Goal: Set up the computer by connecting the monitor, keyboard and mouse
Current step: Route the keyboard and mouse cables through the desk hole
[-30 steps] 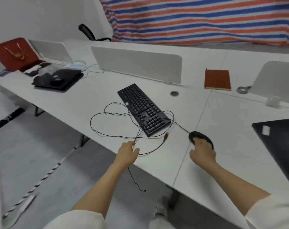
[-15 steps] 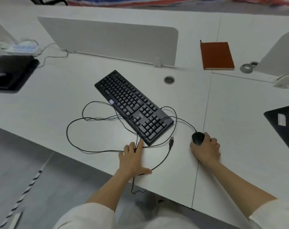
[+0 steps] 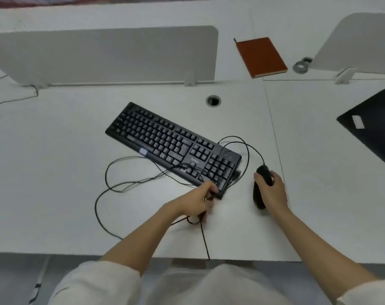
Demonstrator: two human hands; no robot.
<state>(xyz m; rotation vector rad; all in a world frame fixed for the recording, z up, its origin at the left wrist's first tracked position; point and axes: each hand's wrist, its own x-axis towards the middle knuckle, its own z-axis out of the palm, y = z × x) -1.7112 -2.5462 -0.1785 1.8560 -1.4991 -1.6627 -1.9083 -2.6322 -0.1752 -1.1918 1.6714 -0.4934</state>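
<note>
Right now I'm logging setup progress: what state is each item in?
keyboard: flat on desk, cables draped over its right end
mouse: gripped by right hand
cable: pinched by left hand, trails off the desk edge
notebook: closed

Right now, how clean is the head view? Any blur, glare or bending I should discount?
Head view: left hand and cables are motion-smeared; keyboard legends unreadable; wide-angle lens bows the desk edges and divider; light is soft and even, no glare, only a dark shadow beside the mouse under the right hand.
</note>
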